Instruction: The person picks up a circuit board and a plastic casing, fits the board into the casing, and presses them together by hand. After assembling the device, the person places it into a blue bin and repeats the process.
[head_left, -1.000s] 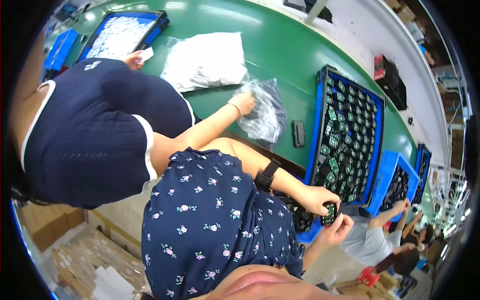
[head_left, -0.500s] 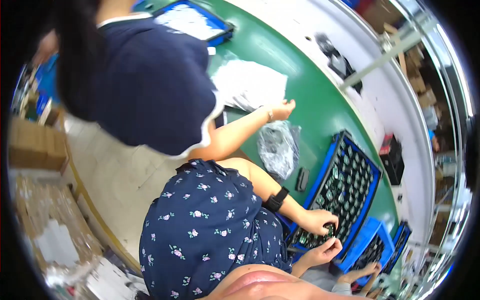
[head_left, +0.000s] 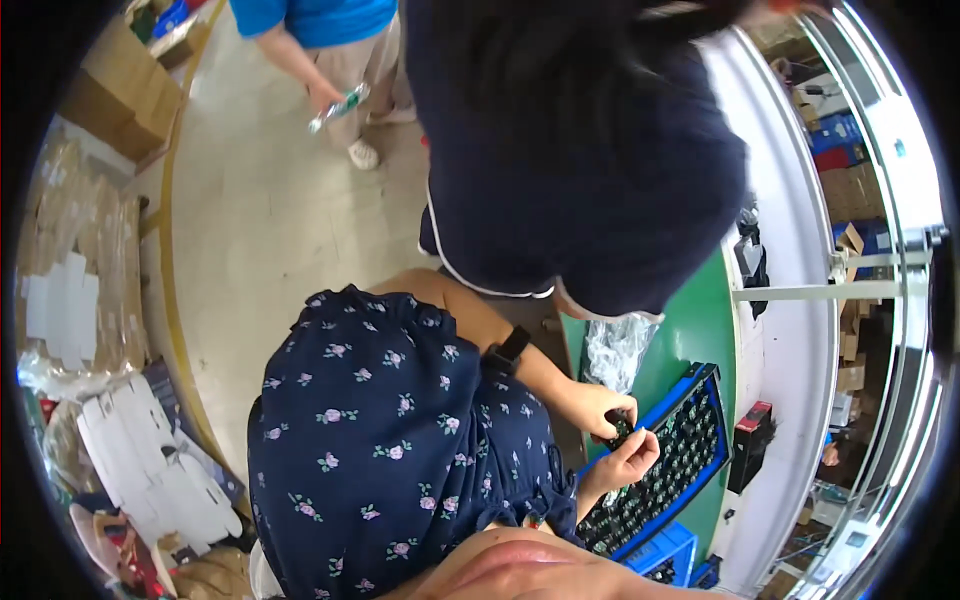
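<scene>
Both hands share the grip: left hand point(head_left: 596, 408) and right hand point(head_left: 628, 462) pinch one small dark part point(head_left: 621, 430) above the blue tray point(head_left: 712, 395) on the green tabletop point(head_left: 690, 335). Judged light, rigid; hold by edges.

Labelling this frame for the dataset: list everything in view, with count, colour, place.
blue tray: 1, blue rim, rows of small dark parts, on the green table
green table: 1, green, right of centre
clear plastic bag: 1, transparent, on the table above the tray
lower blue crate: 1, blue, below the tray
co-worker in dark top: 1, navy, top centre
person in blue shirt: 1, top left
cardboard flats: several, white and brown, floor at left
left hand: on a small dark part at the tray's edge
right hand: beside it, at the tray
</scene>
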